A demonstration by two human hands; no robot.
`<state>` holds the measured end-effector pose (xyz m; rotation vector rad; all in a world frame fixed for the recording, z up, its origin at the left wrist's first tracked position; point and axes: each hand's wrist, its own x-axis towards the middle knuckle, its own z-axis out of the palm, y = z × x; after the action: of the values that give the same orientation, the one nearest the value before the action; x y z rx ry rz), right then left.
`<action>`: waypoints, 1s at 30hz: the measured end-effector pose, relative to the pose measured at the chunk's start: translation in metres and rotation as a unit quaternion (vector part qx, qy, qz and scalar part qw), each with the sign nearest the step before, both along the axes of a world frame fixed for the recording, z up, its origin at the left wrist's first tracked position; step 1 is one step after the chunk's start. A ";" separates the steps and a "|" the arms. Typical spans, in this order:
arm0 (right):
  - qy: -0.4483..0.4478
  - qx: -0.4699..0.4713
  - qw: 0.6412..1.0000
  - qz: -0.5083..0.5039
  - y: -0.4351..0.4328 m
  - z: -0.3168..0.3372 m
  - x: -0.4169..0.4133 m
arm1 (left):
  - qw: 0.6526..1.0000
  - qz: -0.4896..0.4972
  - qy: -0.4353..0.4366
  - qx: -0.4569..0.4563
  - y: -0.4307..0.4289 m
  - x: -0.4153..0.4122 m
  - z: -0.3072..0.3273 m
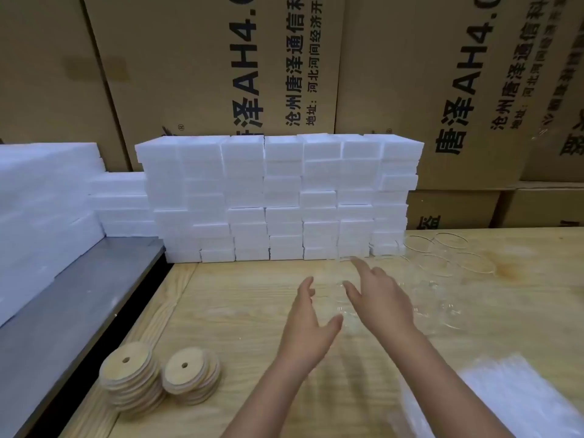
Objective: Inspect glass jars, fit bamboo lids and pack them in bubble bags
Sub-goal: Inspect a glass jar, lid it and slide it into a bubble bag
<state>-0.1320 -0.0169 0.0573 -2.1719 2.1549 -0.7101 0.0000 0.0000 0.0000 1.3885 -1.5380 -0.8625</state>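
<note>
Several clear glass jars [442, 267] stand on the wooden table [240, 305] at the right, hard to make out. Both hands reach over the table's middle with straight, spread fingers. My left hand [308, 324] and my right hand [377, 295] flank a faintly visible clear jar [339, 295]; whether they touch it I cannot tell. Two stacks of round bamboo lids [132, 377], each lid with a small hole, lie at the front left, the second stack [189, 377] beside the first. A pile of bubble bags [512, 396] lies at the front right.
A wall of white foam blocks [278, 200] lines the table's far edge, with more foam [41, 210] on a grey metal shelf [76, 298] at the left. Large printed cardboard boxes [221, 64] rise behind everything.
</note>
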 end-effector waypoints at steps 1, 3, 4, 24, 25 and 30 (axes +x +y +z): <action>0.021 0.020 1.000 -0.012 -0.002 0.000 0.003 | 1.000 -0.010 0.001 0.017 -0.005 -0.005 0.000; 0.041 0.017 0.999 -0.030 -0.009 -0.007 0.005 | 0.998 -0.030 -0.005 0.059 -0.015 -0.014 -0.009; 0.047 0.019 0.998 -0.032 -0.010 -0.008 0.007 | 0.997 -0.033 -0.006 0.076 -0.017 -0.017 -0.012; -0.206 -0.321 0.906 0.183 0.055 -0.101 0.070 | 0.967 0.182 0.127 -0.124 0.021 0.018 -0.050; -0.224 -0.321 0.903 0.177 0.056 -0.109 0.073 | 0.967 0.184 0.119 -0.130 0.022 0.018 -0.051; -0.302 -0.312 0.885 0.169 0.056 -0.117 0.078 | 0.965 0.192 0.089 -0.152 0.018 0.019 -0.056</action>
<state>-0.0543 0.0389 -0.0598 -2.0333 1.2924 -1.9206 0.0192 0.0184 -0.0557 1.2864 -1.1544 -0.4741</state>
